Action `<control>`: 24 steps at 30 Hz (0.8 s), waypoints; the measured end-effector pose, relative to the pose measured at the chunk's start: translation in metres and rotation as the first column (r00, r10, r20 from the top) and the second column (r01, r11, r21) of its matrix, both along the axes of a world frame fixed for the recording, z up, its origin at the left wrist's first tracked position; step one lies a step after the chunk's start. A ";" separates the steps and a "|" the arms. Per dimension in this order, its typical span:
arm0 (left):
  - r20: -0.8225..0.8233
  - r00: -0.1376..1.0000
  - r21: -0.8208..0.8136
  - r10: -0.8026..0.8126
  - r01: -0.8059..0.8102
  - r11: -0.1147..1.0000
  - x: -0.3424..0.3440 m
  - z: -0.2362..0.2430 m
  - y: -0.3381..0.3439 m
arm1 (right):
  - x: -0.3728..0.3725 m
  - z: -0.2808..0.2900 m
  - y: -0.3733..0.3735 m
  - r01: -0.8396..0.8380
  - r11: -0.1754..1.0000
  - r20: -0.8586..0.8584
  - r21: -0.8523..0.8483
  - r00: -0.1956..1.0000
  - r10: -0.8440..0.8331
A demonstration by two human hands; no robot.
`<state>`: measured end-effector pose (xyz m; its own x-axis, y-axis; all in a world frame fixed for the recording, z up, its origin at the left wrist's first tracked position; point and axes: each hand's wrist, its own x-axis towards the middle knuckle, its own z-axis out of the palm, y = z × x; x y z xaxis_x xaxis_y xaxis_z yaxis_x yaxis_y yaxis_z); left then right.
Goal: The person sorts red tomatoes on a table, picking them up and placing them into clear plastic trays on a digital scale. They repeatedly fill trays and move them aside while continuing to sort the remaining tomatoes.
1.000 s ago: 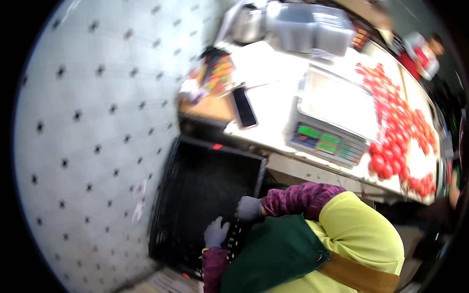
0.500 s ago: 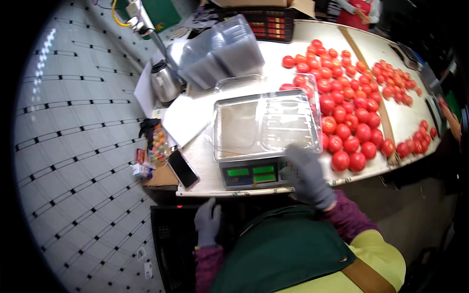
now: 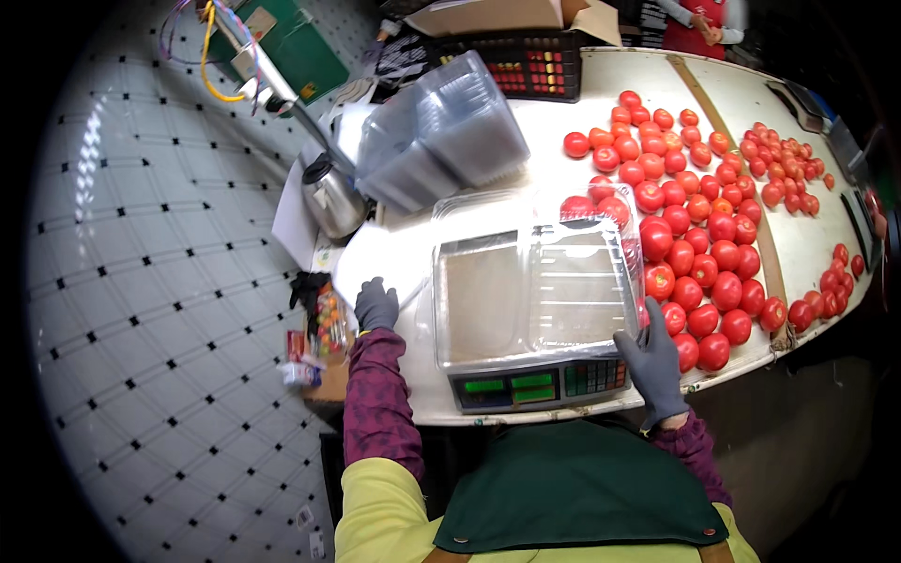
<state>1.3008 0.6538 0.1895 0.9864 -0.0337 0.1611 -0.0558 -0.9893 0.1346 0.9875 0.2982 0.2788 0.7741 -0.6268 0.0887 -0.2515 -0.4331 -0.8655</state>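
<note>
My left hand (image 3: 377,308), in a grey glove, rests at the near edge of a white paper sheet (image 3: 375,261); its fingers are slightly apart, with nothing visible in them. My right hand (image 3: 655,366), gloved alike, is at the near right corner of a clear plastic clamshell container (image 3: 481,355), thumb and fingers spread around that corner. The container lies opened out on the metal pan of a digital scale (image 3: 599,377) with green displays, and no tomatoes are inside. Loose red tomatoes (image 3: 704,270) cover the table just right of my right hand.
Stacked clear containers (image 3: 446,131) and a steel kettle (image 3: 333,199) stand behind the paper. A black crate (image 3: 554,70) is at the back. Smaller tomatoes (image 3: 781,158) lie beyond a brown strip (image 3: 771,253). A co-worker's hands (image 3: 706,28) show at the far edge.
My left hand has risen from below the table edge to the paper, its forearm hiding the phone's place. My right hand has moved from the scale's keypad to the container's right corner. The view has shifted.
</note>
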 end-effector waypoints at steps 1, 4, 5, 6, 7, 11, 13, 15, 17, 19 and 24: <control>-0.065 0.998 0.046 0.019 -0.016 0.999 0.012 -0.006 -0.002 | 0.000 -0.002 0.003 0.012 0.999 -0.041 0.034 0.999 -0.010; -0.121 0.992 0.174 0.030 -0.009 0.985 0.030 -0.026 -0.006 | 0.003 -0.006 0.006 0.081 0.982 -0.069 0.172 0.995 -0.070; -0.122 0.992 0.183 0.012 0.010 0.983 0.036 -0.033 -0.006 | 0.006 -0.008 0.006 0.112 0.962 -0.061 0.251 0.993 -0.100; -0.126 0.992 0.192 0.000 0.025 0.981 0.040 -0.041 -0.005 | 0.006 -0.009 0.007 0.127 0.936 -0.051 0.328 0.992 -0.117; -0.131 0.991 0.213 0.001 0.027 0.977 0.042 -0.050 -0.002 | 0.009 -0.011 0.007 0.163 0.927 -0.056 0.339 0.987 -0.154; -0.081 0.997 0.223 -0.003 0.022 0.975 0.057 -0.081 0.017 | 0.011 -0.010 0.010 0.154 0.885 -0.004 0.440 0.985 -0.170; -0.136 0.986 -0.112 -0.092 0.077 0.991 0.067 -0.072 0.034 | 0.008 -0.007 0.013 0.177 0.848 -0.014 0.500 0.980 -0.197; -0.126 0.976 -0.455 -0.177 0.101 0.885 0.072 -0.037 0.046 | 0.004 -0.004 0.015 0.188 0.818 -0.026 0.544 0.978 -0.208; -0.042 0.970 -0.740 -0.239 0.131 0.660 0.063 0.012 0.024 | 0.002 -0.003 0.016 0.224 0.825 -0.092 0.519 0.974 -0.207; 0.122 0.918 -0.803 -0.377 0.315 0.506 0.027 0.071 -0.010 | 0.000 -0.003 0.015 0.097 0.814 0.033 0.573 0.989 -0.141; 0.224 0.468 -0.428 -0.855 0.835 0.345 -0.101 0.133 -0.153 | 0.000 -0.008 0.010 0.055 0.786 -0.027 0.615 0.998 -0.049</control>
<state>1.2000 0.5004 0.3226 0.4799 -0.7925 0.3763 -0.8136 -0.2415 0.5289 0.9873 0.3079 0.2712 0.7376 -0.5852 -0.3367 -0.2672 0.2049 -0.9416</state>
